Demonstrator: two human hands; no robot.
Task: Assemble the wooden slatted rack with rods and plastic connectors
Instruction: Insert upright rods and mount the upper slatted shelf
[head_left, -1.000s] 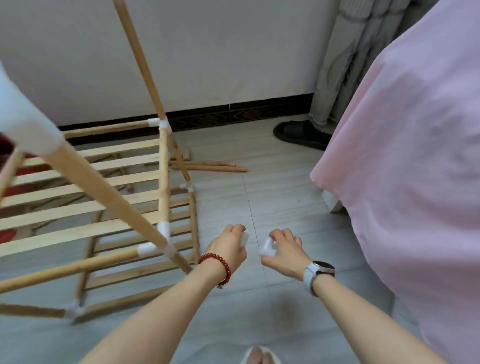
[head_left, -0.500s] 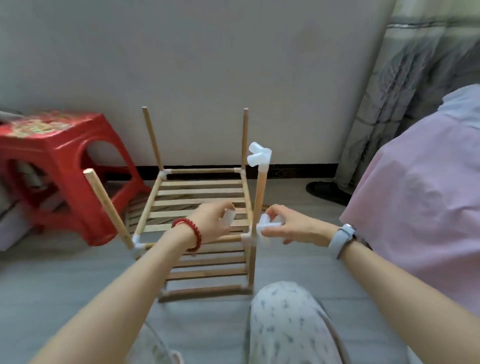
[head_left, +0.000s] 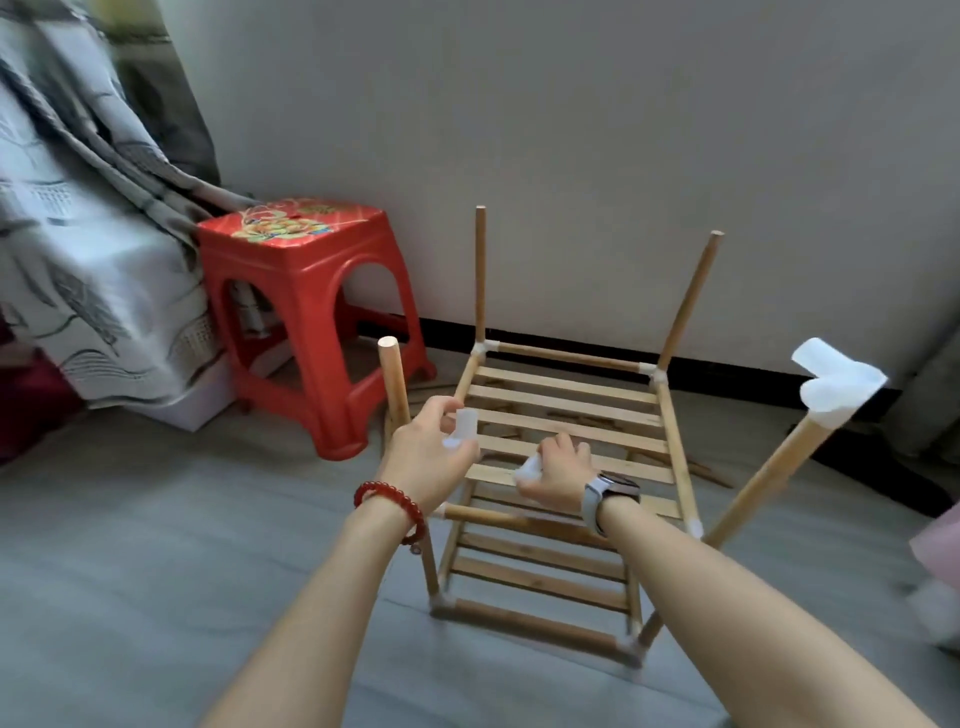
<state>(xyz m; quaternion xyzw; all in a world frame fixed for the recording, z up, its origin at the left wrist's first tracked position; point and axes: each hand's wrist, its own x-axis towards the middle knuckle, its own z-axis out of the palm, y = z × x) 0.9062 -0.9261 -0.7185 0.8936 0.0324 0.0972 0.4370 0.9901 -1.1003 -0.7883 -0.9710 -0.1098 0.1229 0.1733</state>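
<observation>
Our left hand (head_left: 428, 457) is pinching a white plastic connector (head_left: 464, 426) between thumb and fingertips, holding it just beside the bare-topped near-left rod (head_left: 394, 379), probably so we can cap it next. Our right hand (head_left: 558, 473) is clutching a second connector (head_left: 530, 465) in reserve above the slats. The rack (head_left: 566, 415) is standing on the floor before us; its near-right rod is already wearing a fitted connector (head_left: 836, 384).

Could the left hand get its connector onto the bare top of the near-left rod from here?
Probably yes: the left hand holds its connector just beside the near-left rod, with nothing between them.
</observation>
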